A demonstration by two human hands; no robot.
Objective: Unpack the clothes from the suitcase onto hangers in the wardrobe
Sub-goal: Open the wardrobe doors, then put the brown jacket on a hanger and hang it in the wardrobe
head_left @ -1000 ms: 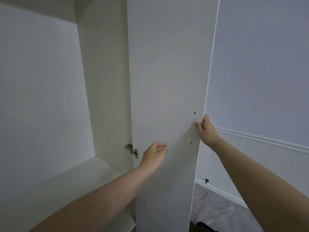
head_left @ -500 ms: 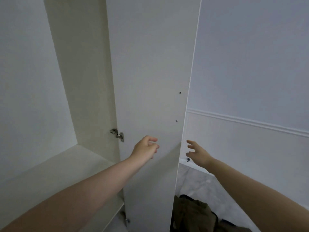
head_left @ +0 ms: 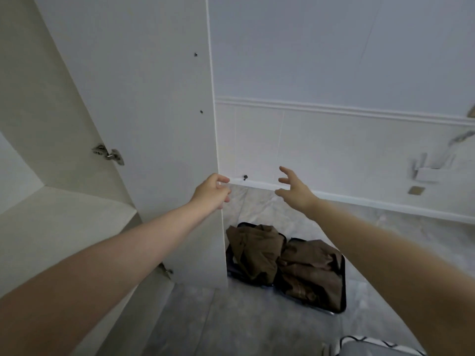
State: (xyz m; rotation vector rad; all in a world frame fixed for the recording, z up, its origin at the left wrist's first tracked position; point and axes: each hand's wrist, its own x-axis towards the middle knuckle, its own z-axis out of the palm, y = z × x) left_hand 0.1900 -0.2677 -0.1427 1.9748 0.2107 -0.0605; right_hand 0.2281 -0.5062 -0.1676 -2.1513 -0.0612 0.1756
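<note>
suitcase [head_left: 288,265] lies open on the floor [head_left: 257,325], below and ahead of both hands, its long axis running left to right, 2 halves heaped with brown clothes [head_left: 259,249]. right hand [head_left: 295,187] hangs in the air above it, fingers spread, holding nothing, and looks the nearer one with a clear drop to the clothes. left hand [head_left: 212,192] sits by the free edge of the wardrobe door [head_left: 154,98], fingers loosely curled; whether it touches that edge, can't tell. 1 second ago the right hand gripped that door edge and the suitcase was barely in view; now the hand is off, the door stands wide, the view has dipped. wardrobe shelf [head_left: 59,219] shows at left, no hangers in sight.
</note>
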